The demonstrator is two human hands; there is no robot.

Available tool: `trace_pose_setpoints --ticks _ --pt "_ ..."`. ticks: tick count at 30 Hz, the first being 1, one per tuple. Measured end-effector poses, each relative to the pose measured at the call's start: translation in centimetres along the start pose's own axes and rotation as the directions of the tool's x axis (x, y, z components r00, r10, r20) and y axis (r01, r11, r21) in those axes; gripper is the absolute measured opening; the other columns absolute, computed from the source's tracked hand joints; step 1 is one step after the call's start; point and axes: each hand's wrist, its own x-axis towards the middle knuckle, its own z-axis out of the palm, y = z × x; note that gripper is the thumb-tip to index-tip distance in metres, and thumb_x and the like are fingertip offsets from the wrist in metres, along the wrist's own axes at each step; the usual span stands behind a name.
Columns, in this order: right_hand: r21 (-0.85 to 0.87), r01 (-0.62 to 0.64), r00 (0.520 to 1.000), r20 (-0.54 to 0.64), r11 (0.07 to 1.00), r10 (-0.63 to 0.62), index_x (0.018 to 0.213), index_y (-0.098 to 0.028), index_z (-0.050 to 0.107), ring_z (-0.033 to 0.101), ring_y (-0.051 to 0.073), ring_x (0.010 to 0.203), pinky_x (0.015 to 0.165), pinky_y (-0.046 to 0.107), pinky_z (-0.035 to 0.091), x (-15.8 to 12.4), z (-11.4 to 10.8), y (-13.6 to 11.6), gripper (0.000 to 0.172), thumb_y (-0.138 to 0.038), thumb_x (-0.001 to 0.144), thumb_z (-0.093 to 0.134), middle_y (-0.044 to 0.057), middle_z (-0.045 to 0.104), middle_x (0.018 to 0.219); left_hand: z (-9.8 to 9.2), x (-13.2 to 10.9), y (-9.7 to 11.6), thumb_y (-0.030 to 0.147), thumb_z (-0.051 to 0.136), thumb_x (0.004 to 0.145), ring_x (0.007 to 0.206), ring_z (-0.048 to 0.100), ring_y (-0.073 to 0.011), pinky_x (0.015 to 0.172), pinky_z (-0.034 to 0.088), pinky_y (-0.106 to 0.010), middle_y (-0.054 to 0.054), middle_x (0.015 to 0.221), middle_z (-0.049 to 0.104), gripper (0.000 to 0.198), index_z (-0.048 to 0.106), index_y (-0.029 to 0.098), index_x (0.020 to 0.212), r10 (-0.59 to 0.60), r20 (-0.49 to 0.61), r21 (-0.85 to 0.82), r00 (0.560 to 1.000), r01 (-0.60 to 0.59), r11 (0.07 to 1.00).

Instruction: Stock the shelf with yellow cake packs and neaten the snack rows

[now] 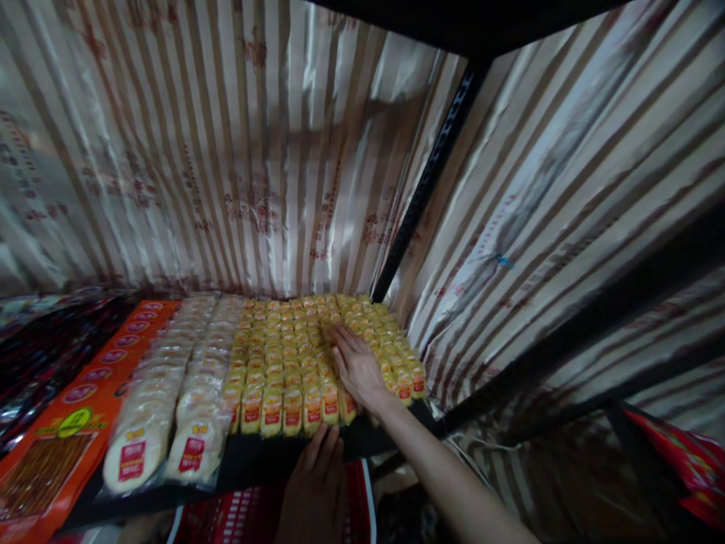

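Many small yellow wrapped snack cakes (pixel 291 404) stand in tight rows on a dark shelf (pixel 254 449), with red labels on the front ones. My right hand (pixel 359 366) lies over the rows, fingers stretched out across their tops and nothing seen in its grip. Lower down, my left hand (pixel 317 476) is at the shelf's front edge, its fingers straight and close together, tips by the front packets. Whether those tips touch the packets I cannot tell. Left of the yellow rows are two rows of round white wrapped crackers (pixel 195 449).
Orange snack bags (pixel 79 408) overlap at the left, beside dark shiny packages (pixel 50 355). Below the shelf sits a red basket (pixel 359 495). A black post (pixel 433 166) rises at the back corner, before striped sheeting (pixel 254 151). A red package (pixel 680 461) is at lower right.
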Motion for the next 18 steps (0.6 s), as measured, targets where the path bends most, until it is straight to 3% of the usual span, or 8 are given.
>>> trace_pose_setpoints --ticks 4,6,13,18 --pt "-0.123 0.021 0.966 0.259 0.992 0.012 0.140 -0.011 0.036 0.021 0.020 0.138 0.113 0.038 0.016 6.2 1.3 1.2 0.053 -0.038 0.096 0.021 0.009 0.034 0.146 1.2 0.1 -0.1 0.028 0.039 0.088 0.122 0.045 -0.0185 0.091 0.044 -0.026 -0.002 0.125 0.059 0.036 0.058 0.016 0.117 -0.011 -0.051 0.092 0.999 0.015 0.996" --pt "-0.168 0.023 0.942 0.335 0.985 0.035 0.141 -0.010 0.033 0.020 0.021 0.138 0.113 0.039 0.013 8.3 2.1 1.9 0.054 -0.038 0.096 0.019 0.009 0.032 0.147 1.9 0.1 -0.3 0.030 0.038 0.089 0.121 0.046 -0.0187 0.091 0.043 -0.026 -0.002 0.122 0.061 0.036 0.060 0.017 0.113 0.002 -0.058 0.127 0.998 0.006 0.992" --pt "-0.188 0.086 0.927 0.375 0.978 -0.010 0.132 -0.011 0.046 0.031 0.021 0.134 0.112 0.037 0.011 10.2 3.3 3.4 0.051 -0.038 0.096 0.021 0.012 0.044 0.140 3.8 0.5 -0.8 0.028 0.036 0.089 0.116 0.049 -0.0171 0.097 0.035 -0.026 -0.002 0.115 0.064 0.034 0.065 0.018 0.103 0.033 -0.103 0.146 0.994 -0.018 0.989" --pt "-0.205 0.066 0.929 0.370 0.977 0.015 0.139 -0.014 0.036 0.022 0.021 0.137 0.111 0.039 0.011 12.1 3.8 3.5 0.055 -0.042 0.096 0.017 0.010 0.033 0.147 5.8 0.0 0.0 0.025 0.032 0.090 0.129 0.037 -0.0157 0.107 0.024 -0.026 -0.002 0.106 0.069 0.036 0.067 0.018 0.095 -0.084 -0.253 0.011 0.964 0.089 0.996"
